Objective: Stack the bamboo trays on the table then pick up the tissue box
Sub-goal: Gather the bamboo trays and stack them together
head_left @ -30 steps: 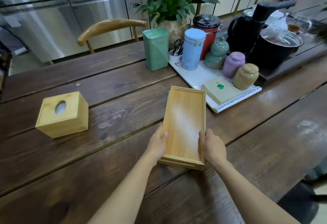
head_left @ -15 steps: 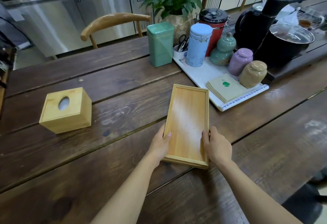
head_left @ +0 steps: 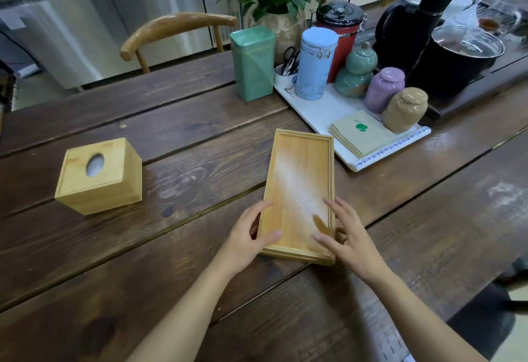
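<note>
The bamboo trays point(head_left: 300, 184) lie stacked on the dark wooden table point(head_left: 185, 133), the top one squared over the one beneath. My left hand point(head_left: 248, 236) hovers at the stack's near left corner, fingers spread and off the wood. Over the near right corner my right hand point(head_left: 345, 238) is also lifted, with its fingers apart. A cube-shaped bamboo tissue box point(head_left: 98, 176) with an oval hole on top stands by itself to the left, well away from both hands.
A white tray point(head_left: 328, 107) to the right of the stack carries ceramic jars, a blue canister and paper napkins point(head_left: 361, 131). A green tin point(head_left: 253, 63), a plant, a red canister, black kettles and a pot stand behind. A wooden chair point(head_left: 177, 25) is across the table.
Both hands held the sides of the tray stack before; now they have let go and lifted with fingers spread. The upper tray settled flush on the lower one.
</note>
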